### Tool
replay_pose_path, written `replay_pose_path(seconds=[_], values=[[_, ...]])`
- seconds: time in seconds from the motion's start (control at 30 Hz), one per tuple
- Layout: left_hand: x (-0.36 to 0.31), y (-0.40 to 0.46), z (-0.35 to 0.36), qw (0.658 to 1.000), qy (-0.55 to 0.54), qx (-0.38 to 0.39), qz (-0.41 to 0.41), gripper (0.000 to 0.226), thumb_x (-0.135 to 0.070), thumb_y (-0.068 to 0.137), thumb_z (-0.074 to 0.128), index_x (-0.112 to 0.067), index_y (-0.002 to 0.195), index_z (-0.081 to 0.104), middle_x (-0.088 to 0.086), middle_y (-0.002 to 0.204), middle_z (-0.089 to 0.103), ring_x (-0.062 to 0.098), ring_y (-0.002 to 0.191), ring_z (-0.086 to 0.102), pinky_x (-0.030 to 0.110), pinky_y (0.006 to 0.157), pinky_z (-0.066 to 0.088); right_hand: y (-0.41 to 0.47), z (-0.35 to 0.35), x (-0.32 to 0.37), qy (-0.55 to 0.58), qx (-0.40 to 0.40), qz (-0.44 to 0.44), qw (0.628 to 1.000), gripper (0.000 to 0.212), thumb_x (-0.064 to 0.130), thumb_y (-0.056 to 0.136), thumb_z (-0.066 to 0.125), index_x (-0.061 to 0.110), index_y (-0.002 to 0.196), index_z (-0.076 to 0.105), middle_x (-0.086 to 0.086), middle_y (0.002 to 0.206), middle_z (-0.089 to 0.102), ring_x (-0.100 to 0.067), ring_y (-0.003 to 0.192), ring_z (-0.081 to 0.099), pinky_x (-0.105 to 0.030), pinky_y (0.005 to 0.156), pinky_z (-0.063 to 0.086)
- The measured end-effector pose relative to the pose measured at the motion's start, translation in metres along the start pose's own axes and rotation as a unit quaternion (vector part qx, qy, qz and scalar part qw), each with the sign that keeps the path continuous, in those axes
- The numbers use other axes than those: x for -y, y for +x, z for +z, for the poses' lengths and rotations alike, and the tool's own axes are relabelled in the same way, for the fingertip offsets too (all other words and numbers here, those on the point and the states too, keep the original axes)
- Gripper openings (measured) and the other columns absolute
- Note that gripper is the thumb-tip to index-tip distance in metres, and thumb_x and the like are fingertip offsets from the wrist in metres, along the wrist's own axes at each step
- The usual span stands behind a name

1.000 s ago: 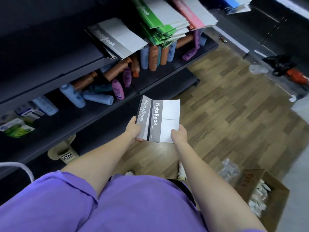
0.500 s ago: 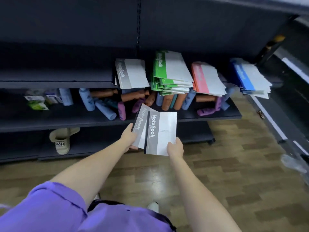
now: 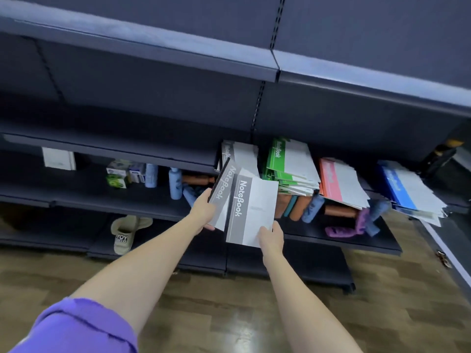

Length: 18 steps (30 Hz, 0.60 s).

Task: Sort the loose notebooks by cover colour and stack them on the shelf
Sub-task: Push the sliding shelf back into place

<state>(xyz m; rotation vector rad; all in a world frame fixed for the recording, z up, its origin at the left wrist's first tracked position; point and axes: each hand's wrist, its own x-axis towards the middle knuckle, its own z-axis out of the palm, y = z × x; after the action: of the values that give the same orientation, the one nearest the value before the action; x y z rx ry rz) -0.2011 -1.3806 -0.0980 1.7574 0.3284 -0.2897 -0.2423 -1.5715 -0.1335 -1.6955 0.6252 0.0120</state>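
Note:
Two grey-and-white notebooks (image 3: 251, 210) marked "NoteBook" are held fanned out in front of the dark shelf (image 3: 153, 154). My left hand (image 3: 204, 211) grips their left edge and my right hand (image 3: 270, 234) holds the lower right corner. Just behind them a grey stack (image 3: 242, 152) lies on the shelf. To its right lie a green stack (image 3: 290, 166), a red stack (image 3: 339, 182) and a blue stack (image 3: 407, 192), each overhanging the shelf's front edge.
Below the stacks, a lower shelf (image 3: 331, 235) holds several bottles (image 3: 175, 183) in blue, brown and purple, plus small boxes (image 3: 119, 174). A beige slipper (image 3: 127, 233) lies on the bottom shelf. Wooden floor (image 3: 229, 314) spreads in front.
The view has tilted up from the floor to the shelving. Both hands have carried the grey notebooks up and forward, close to the grey stack.

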Motion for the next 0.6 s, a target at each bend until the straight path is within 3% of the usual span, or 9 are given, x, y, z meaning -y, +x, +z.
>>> replay_pose_path(seconds=[0.07, 0.2, 0.3, 0.33, 0.4, 0.47, 0.6], values=[[-0.015, 0.004, -0.014, 1.0, -0.022, -0.016, 0.01, 0.043, -0.005, 0.098, 0.033, -0.036, 0.122, 0.05, -0.001, 0.115, 0.065, 0.026, 0.089, 0.067, 0.035, 0.053, 0.058, 0.002, 0.009, 0.023, -0.006, 0.001, -0.023, 1.0, 0.024, 0.005, 0.09, 0.041, 0.021, 0.098, 0.058, 0.001, 0.101, 0.064, -0.016, 0.088, 0.058, -0.031, 0.076, 0.047], [-0.035, 0.031, -0.05, 0.996, -0.02, -0.082, 0.021, 0.028, -0.02, 0.095, 0.04, -0.031, 0.115, 0.057, 0.001, 0.104, 0.067, 0.03, 0.089, 0.066, 0.046, 0.069, 0.059, 0.015, 0.031, 0.066, -0.057, -0.032, -0.087, 0.994, 0.018, 0.01, 0.093, 0.049, 0.01, 0.11, 0.055, -0.008, 0.107, 0.064, -0.024, 0.086, 0.055, -0.032, 0.071, 0.039], [-0.061, 0.036, -0.074, 0.992, -0.029, -0.125, 0.024, 0.015, -0.015, 0.096, 0.038, -0.016, 0.105, 0.05, 0.008, 0.093, 0.062, 0.028, 0.078, 0.058, 0.031, 0.051, 0.049, 0.032, 0.047, 0.098, -0.091, -0.045, -0.113, 0.988, 0.027, 0.007, 0.096, 0.049, 0.004, 0.123, 0.048, -0.014, 0.109, 0.06, -0.027, 0.088, 0.052, -0.031, 0.07, 0.036], [-0.066, 0.036, -0.08, 0.991, -0.02, -0.129, 0.021, 0.016, -0.013, 0.095, 0.036, -0.02, 0.105, 0.046, 0.007, 0.095, 0.061, 0.029, 0.077, 0.059, 0.032, 0.049, 0.05, 0.036, 0.051, 0.106, -0.11, -0.045, -0.118, 0.986, 0.029, 0.006, 0.096, 0.048, 0.003, 0.124, 0.046, -0.017, 0.111, 0.06, -0.028, 0.089, 0.052, -0.032, 0.071, 0.038], [-0.076, 0.047, -0.092, 0.991, 0.001, -0.135, 0.011, 0.027, -0.013, 0.094, 0.036, -0.031, 0.112, 0.043, 0.004, 0.106, 0.061, 0.034, 0.085, 0.065, 0.048, 0.062, 0.059, 0.051, 0.058, 0.121, -0.145, -0.04, -0.123, 0.981, 0.031, 0.004, 0.096, 0.048, 0.001, 0.126, 0.043, -0.021, 0.114, 0.06, -0.031, 0.091, 0.053, -0.034, 0.072, 0.04], [-0.08, 0.061, -0.099, 0.99, 0.02, -0.139, 0.012, 0.038, -0.012, 0.093, 0.039, -0.029, 0.127, 0.044, 0.005, 0.116, 0.06, 0.038, 0.093, 0.067, 0.055, 0.069, 0.06, 0.066, 0.063, 0.132, -0.178, -0.03, -0.129, 0.975, 0.036, 0.0, 0.094, 0.049, 0.0, 0.129, 0.041, -0.021, 0.113, 0.059, -0.031, 0.09, 0.055, -0.034, 0.069, 0.041], [-0.078, 0.089, -0.1, 0.988, 0.014, -0.152, 0.0, 0.036, -0.012, 0.091, 0.04, -0.019, 0.125, 0.048, 0.013, 0.114, 0.062, 0.04, 0.094, 0.067, 0.056, 0.063, 0.06, 0.093, 0.072, 0.146, -0.284, 0.0, -0.179, 0.942, 0.04, -0.006, 0.09, 0.048, 0.001, 0.129, 0.04, -0.02, 0.12, 0.049, -0.028, 0.083, 0.051, -0.035, 0.066, 0.04]])
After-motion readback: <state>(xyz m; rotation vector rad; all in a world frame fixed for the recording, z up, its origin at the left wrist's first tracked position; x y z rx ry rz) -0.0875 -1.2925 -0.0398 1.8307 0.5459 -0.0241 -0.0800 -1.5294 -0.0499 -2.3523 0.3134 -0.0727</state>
